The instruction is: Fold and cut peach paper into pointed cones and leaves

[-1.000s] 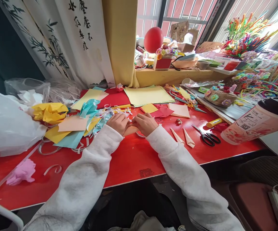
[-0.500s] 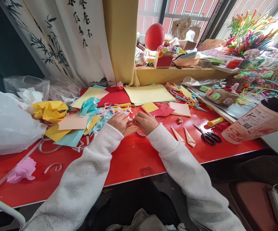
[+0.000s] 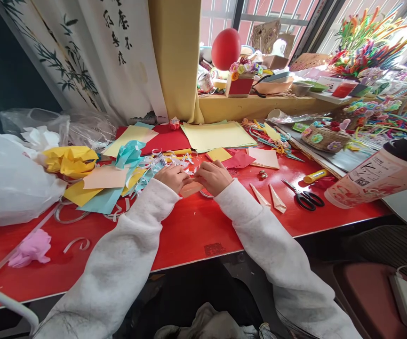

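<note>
Between my two hands is a small piece of peach paper (image 3: 191, 189), held just above the red table (image 3: 189, 226). My left hand (image 3: 172, 178) pinches its left side, and my right hand (image 3: 214, 177) grips the right side with bent fingers. The fingers hide much of the paper, so I cannot tell how it is folded. Right of my right hand lie two folded peach paper cones (image 3: 277, 199). Beyond them rest black-handled scissors (image 3: 305, 197). Paper scraps and curled strips lie close to my left hand.
Coloured sheets (image 3: 219, 136) lie at the back. A white plastic bag (image 3: 16, 176) and crumpled yellow paper (image 3: 69, 161) fill the left. A pink cup with a black lid (image 3: 372, 176) stands tilted-looking at the right, near a yellow glue stick (image 3: 316, 176).
Both hands stay at nearly the same place, still holding the peach paper. A little more of the paper shows between them. The view has shifted slightly.
</note>
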`<state>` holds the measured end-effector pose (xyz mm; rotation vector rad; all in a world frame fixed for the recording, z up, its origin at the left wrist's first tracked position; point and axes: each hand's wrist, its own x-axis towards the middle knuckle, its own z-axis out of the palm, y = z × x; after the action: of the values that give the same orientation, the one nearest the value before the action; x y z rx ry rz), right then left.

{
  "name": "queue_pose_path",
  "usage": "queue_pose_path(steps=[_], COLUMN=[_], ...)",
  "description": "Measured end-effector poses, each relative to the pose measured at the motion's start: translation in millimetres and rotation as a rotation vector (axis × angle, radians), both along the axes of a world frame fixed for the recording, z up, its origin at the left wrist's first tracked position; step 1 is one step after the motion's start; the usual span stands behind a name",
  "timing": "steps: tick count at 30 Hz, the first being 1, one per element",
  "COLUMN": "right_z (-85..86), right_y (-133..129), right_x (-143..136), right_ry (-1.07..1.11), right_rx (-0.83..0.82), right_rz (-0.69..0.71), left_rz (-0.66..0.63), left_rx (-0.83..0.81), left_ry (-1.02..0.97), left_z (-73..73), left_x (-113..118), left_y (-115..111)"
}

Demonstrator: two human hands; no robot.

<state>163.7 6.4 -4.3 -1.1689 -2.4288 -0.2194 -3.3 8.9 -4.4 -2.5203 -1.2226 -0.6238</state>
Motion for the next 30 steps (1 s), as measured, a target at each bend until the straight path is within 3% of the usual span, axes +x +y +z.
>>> queue_pose_path(steps=[12, 18, 26, 30], right_z=[-4.5, -1.8, -1.7, 0.1], right_y=[5.1, 2.1, 2.8, 1.6], right_x=[2.4, 3.6, 1.6, 1.8], right_ry=[-0.01, -0.033, -0.043, -0.015], right_rx=[-0.008, -0.016, -0.025, -0.043], right_rz=[0.015, 0.047, 0.014, 0.038], left_rz=[-0.004, -0.024, 0.014, 0.006], left_rx=[-0.101, -0.059, -0.154, -0.113], left_ry=[-0.04, -0.08, -0.033, -0.005], left_z=[-1.1, 0.7, 0.5, 0.7], left_x=[1.7, 1.2, 0.1, -1.0], left_y=[2.2, -0.7, 3.2, 3.6])
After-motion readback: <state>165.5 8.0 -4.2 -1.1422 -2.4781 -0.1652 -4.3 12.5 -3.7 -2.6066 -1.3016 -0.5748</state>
